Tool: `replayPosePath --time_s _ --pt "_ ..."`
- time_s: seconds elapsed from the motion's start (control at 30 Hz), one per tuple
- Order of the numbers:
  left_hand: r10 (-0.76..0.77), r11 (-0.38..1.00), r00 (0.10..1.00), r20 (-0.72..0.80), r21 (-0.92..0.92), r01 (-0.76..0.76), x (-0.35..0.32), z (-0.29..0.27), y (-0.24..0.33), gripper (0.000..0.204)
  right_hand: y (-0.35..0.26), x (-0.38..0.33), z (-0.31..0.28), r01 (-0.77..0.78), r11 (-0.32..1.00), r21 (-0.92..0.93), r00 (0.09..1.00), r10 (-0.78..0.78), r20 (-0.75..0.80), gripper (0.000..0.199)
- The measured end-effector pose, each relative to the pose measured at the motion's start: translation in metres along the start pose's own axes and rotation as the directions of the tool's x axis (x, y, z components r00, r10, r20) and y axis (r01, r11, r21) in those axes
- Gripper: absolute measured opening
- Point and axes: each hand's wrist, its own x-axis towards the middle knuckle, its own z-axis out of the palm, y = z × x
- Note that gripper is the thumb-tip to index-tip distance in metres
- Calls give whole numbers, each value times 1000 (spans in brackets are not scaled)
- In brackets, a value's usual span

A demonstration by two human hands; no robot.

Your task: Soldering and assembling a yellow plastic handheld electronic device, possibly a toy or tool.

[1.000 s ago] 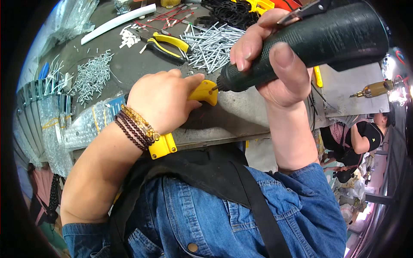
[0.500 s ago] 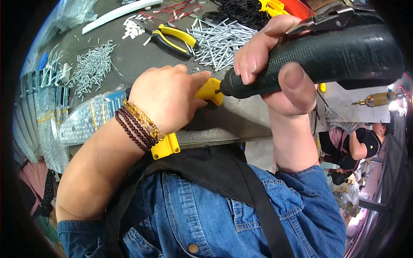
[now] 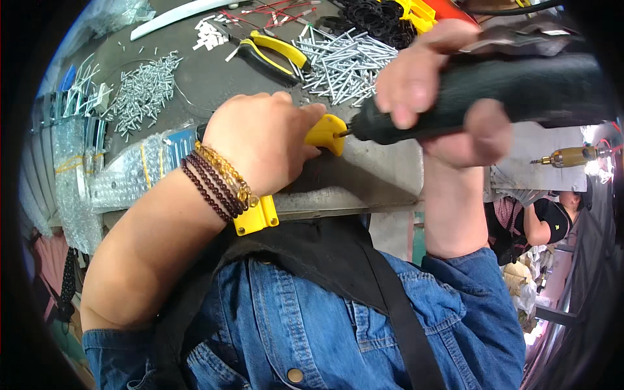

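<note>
My left hand [image 3: 257, 136], with beaded bracelets at the wrist, is closed over a yellow plastic part [image 3: 331, 135]. One end of the part sticks out past my fingers, and a squarish end with holes shows below the wrist; my hand hides the middle. My right hand [image 3: 409, 84] wraps round a black electric screwdriver [image 3: 526, 88], blurred by motion. Its thin bit points left at the part's exposed end; whether the tip touches it I cannot tell.
Behind my hands lie a heap of long screws [image 3: 348, 65], yellow-black pliers [image 3: 273, 58] and a pile of short screws [image 3: 146, 91]. Bubble-wrapped pieces [image 3: 120, 182] sit at the left. At the right are another screwdriver [image 3: 569, 157] and a co-worker [image 3: 546, 221].
The screwdriver and my right hand have shifted right and slightly away from the yellow part, so more of the bit shows. My left hand and the part moved slightly right in the picture.
</note>
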Motion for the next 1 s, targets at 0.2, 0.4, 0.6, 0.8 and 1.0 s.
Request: replayPosePath --time_s 0.2,0.4,0.6,0.8,1.0 --pt "-24 998 1000 -14 -53 23 -1 -1 1 48 22 4 -1 51 999 9 997 -51 -54 64" --pt "36 999 995 -88 -12 -37 1 7 -5 48 29 14 -6 47 997 66 999 -47 -3 59" --pt "-20 999 1000 -2 43 20 2 -4 3 47 34 13 -27 78 995 61 978 -89 189 73" --pt "-88 996 992 95 -23 91 6 -10 -8 42 -20 36 12 -38 999 -16 971 41 238 60" --pt "-137 986 990 32 -86 140 18 -16 -11 42 -54 46 66 -147 985 94 788 59 613 49"
